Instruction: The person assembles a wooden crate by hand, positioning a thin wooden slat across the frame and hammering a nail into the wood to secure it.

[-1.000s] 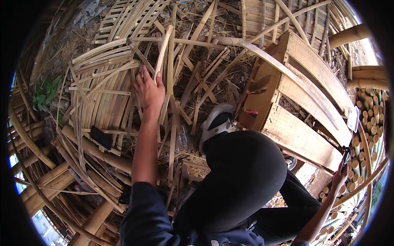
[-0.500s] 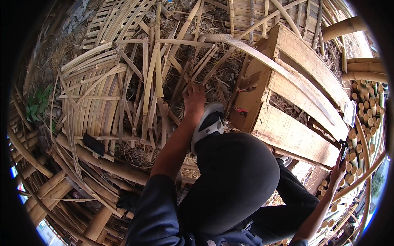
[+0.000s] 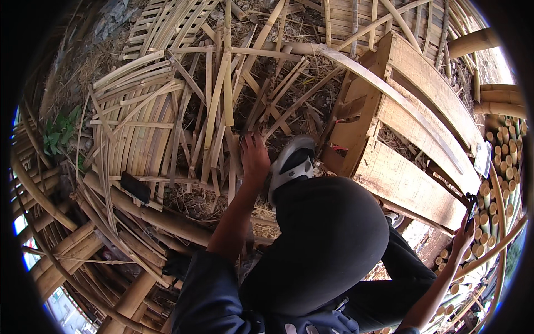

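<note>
My left hand (image 3: 255,157) reaches down beside my grey-and-white shoe (image 3: 292,164). Its fingers are extended and slightly apart, close to the lower ends of loose split-bamboo strips (image 3: 232,158); contact with them is unclear. Far to the right, my right hand (image 3: 461,236) is closed around a dark, slim tool (image 3: 471,207) held beside the wooden crate. I cannot make out the tool's exact kind. Several more bamboo strips (image 3: 227,83) lie crossed in a heap ahead of my left hand.
A slatted wooden crate (image 3: 411,178) stands right of my shoe, with a long bamboo slat (image 3: 400,103) across it. Woven bamboo panels (image 3: 139,133) lie at left, beside a dark flat object (image 3: 135,187). Cut bamboo poles (image 3: 495,209) are stacked at far right.
My left hand has drawn back toward me and left, away from the strips by the shoe. The view has shifted slightly. My right hand keeps its hold beside the crate.
</note>
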### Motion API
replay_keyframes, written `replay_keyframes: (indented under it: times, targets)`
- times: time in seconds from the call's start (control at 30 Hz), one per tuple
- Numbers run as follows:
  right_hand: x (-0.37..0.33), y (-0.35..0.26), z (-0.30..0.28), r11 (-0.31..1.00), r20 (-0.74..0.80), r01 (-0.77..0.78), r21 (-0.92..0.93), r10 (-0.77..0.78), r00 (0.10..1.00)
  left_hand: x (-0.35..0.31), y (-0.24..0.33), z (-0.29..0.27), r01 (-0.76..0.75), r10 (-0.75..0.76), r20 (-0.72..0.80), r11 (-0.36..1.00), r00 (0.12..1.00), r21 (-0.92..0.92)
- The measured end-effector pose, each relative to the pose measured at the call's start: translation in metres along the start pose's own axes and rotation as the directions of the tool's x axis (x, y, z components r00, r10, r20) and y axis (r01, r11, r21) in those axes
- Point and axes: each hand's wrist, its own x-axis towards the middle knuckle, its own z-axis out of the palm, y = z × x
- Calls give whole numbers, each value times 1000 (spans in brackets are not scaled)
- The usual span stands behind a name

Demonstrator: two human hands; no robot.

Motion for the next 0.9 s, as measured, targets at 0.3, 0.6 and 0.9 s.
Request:
replay_keyframes:
  times: [0.3, 0.6, 0.9]
  targets:
    - [3, 33, 4, 909, -76, 351, -223, -375, 924, -6, -7, -33, 285, -212, 408, 950, 888, -125]
    - [2, 24, 3, 981, -21, 168, -99, -170, 985, -1, -57, -33, 187, -75, 199, 747, 977, -637]
    - [0, 20, -1, 968, -6, 214, -127, -217, 976, -16, -55, -70, 475, -163, 448, 376, 879, -795]
